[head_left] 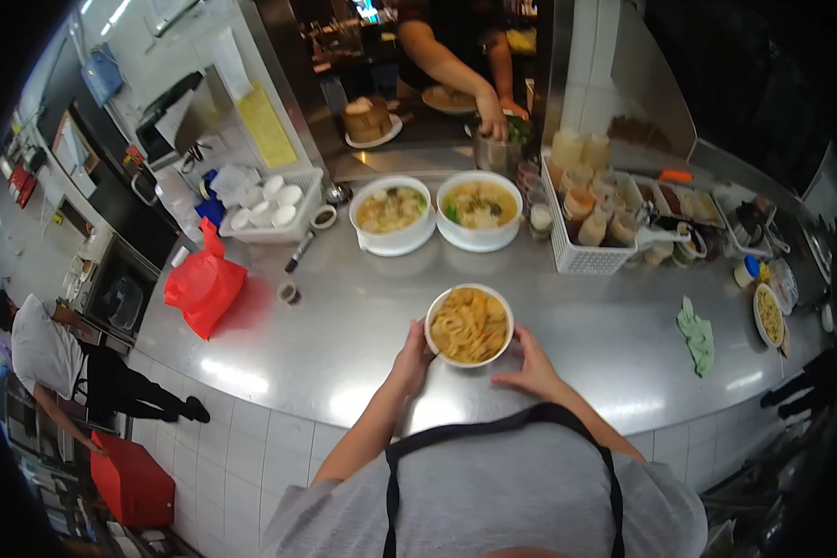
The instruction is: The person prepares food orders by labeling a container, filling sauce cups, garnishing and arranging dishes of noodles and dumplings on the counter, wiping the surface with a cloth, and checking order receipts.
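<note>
A white bowl of noodles [471, 325] in an orange-brown sauce is at the steel counter's near side, in front of my body. My left hand [412, 361] is against the bowl's left side, its fingers curved along the wall. My right hand [532, 368] is at the bowl's lower right, thumb and fingers spread apart. Its fingertips are close to the rim; whether they touch it I cannot tell. Beyond the bowl, two larger white soup bowls [392, 216] stand side by side on white plates.
A red plastic bag [205, 284], a marker [299, 251] and a basket of small white cups [274, 206] are on the left. To the right are a basket of sauce bottles [591, 219] and a green cloth [696, 337]. A co-worker's hand [493, 116] reaches into a container behind the pass.
</note>
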`<control>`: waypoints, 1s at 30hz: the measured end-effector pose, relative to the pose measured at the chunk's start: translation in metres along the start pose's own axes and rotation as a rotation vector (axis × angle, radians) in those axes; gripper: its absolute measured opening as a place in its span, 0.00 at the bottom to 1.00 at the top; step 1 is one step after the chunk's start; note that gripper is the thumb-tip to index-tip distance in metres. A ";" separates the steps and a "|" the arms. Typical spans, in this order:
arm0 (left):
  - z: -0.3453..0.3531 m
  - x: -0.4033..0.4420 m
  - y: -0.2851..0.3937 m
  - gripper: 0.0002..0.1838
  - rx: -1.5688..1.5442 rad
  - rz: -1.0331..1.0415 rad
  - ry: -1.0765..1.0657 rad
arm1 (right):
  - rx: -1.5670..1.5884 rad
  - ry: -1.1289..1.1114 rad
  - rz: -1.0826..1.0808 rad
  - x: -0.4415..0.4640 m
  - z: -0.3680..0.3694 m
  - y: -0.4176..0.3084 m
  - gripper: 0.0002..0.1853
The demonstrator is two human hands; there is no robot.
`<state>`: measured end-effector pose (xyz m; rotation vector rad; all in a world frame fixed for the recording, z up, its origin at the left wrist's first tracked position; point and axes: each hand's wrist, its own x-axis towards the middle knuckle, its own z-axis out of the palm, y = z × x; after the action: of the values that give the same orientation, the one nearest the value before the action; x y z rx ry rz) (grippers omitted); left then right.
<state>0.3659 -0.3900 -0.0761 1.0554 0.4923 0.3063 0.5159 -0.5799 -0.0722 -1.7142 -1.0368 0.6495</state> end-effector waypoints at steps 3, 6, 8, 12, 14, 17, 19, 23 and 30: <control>0.026 -0.004 -0.023 0.28 0.027 0.011 -0.058 | 0.055 0.128 -0.068 -0.008 -0.014 0.020 0.55; 0.039 -0.005 -0.040 0.25 0.109 -0.029 -0.050 | 0.105 0.108 0.016 -0.018 -0.040 0.024 0.53; 0.046 -0.009 -0.034 0.24 0.161 -0.048 -0.067 | 0.103 0.135 0.064 -0.026 -0.040 0.028 0.53; 0.048 -0.010 -0.031 0.24 0.192 -0.036 -0.068 | 0.018 0.191 0.060 -0.029 -0.032 0.036 0.53; 0.049 -0.011 -0.027 0.24 0.205 -0.028 -0.057 | 0.020 0.184 0.067 -0.031 -0.030 0.035 0.53; 0.050 -0.009 -0.020 0.21 0.274 0.058 -0.019 | 0.018 0.200 0.059 -0.031 -0.031 0.035 0.54; 0.045 -0.003 -0.020 0.14 0.299 0.162 0.010 | 0.002 0.150 0.011 -0.031 -0.038 0.037 0.47; 0.053 0.011 0.000 0.07 0.188 -0.011 0.006 | -0.395 0.181 -0.018 -0.031 -0.100 0.060 0.31; 0.058 0.011 0.009 0.06 0.210 -0.117 -0.018 | -1.095 1.111 0.690 -0.158 -0.341 0.239 0.18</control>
<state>0.4051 -0.4241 -0.0474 1.2268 0.5769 0.1427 0.7935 -0.9127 -0.1760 -2.8366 0.1386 -0.6656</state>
